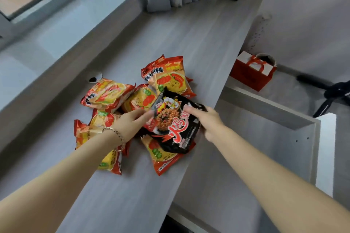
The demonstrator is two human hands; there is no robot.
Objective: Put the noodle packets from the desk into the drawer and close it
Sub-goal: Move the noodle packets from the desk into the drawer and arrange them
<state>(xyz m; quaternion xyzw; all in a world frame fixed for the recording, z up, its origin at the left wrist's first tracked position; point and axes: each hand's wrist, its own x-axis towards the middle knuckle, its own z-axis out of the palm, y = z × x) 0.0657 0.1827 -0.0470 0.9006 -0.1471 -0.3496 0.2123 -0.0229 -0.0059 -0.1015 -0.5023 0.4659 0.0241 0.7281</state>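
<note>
The task looks barely begun: every noodle packet in view lies on the counter, and the open drawer to its right shows only bare grey bottom in the part that can be seen. The heap sits near the counter's right edge, just beside the drawer. A black packet lies on top of the pile, partly covering an orange packet below it, with more orange-and-yellow packets behind and to the left, among them a rear packet and a left packet. The left hand, with a bracelet at the wrist, reaches in with its fingers stretched loosely apart, touching the black packet's left edge; they do not look clamped on it. The right hand rests on the black packet's right side, forefinger laid across the top and the other fingers curled at the wrapper's edge; whether they pinch it I cannot tell, since motion blur smears them. My reading is that the black packet is the one being gathered for transfer. What is left is nearly everything: moving the whole pile across into the drawer, then pushing it shut.
</note>
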